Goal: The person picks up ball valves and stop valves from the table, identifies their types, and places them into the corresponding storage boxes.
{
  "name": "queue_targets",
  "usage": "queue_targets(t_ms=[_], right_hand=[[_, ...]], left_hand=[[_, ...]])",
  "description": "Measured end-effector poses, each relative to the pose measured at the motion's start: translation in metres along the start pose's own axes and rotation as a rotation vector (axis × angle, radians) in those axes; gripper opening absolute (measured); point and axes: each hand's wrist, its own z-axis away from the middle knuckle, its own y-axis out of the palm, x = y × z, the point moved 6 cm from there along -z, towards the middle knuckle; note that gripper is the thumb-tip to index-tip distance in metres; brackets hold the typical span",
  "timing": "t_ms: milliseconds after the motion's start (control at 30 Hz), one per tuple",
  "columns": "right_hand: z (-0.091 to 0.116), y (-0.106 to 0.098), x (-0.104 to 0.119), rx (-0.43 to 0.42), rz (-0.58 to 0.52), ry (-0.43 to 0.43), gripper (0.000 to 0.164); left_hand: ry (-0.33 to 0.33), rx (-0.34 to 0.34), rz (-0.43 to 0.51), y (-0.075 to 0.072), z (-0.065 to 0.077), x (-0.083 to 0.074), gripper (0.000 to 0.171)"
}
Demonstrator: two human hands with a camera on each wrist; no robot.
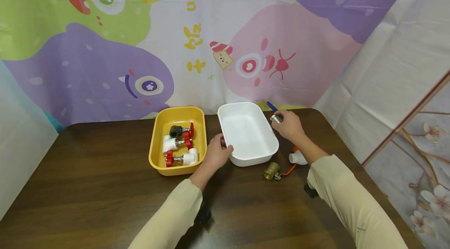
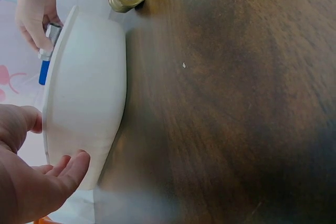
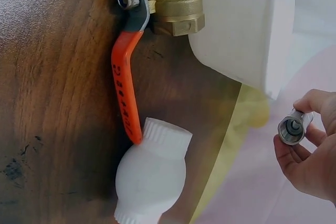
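My left hand (image 1: 224,149) grips the near left corner of an empty white tray (image 1: 261,155), thumb over the rim and fingers under it; the left wrist view shows the same hold (image 2: 52,145) on the tray (image 2: 89,98). My right hand (image 1: 282,119) is at the tray's far right corner and pinches a small silver valve (image 1: 277,118) with a blue handle (image 1: 271,105). In the right wrist view the fingers (image 3: 310,103) hold that valve (image 3: 294,126) beside the tray (image 3: 247,24), its open threaded end facing the camera.
Left of the white tray, a yellow tray (image 1: 158,139) holds several valves with red handles (image 1: 180,145). A brass valve (image 1: 272,171) with an orange lever (image 3: 125,82) and a white plastic fitting (image 1: 298,158) lie on the dark wooden table (image 1: 88,178). A cartoon backdrop hangs behind.
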Motion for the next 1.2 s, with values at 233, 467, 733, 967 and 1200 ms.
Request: queue_targets(t_ms=[233,467,733,967,1200], right_hand=[[0.001,0.001,0.006,0.022,-0.005,-0.009,0.043],[-0.001,0.007,0.013,0.055,-0.02,0.004,0.044],[-0.001,0.009,0.024,0.055,-0.042,-0.01,0.043],[-0.002,0.012,0.028,0.054,-0.036,-0.012,0.043],[-0.001,0.017,0.033,0.055,-0.033,-0.02,0.044]], left_hand=[[-0.013,0.001,-0.006,0.0,0.0,0.0,0.055],[-0.008,0.004,-0.001,-0.001,0.001,0.0,0.055],[-0.013,0.0,-0.001,0.0,0.0,0.0,0.053],[-0.016,-0.002,0.006,0.0,0.002,-0.002,0.053],[-0.001,-0.004,0.012,-0.001,0.002,-0.001,0.053]])
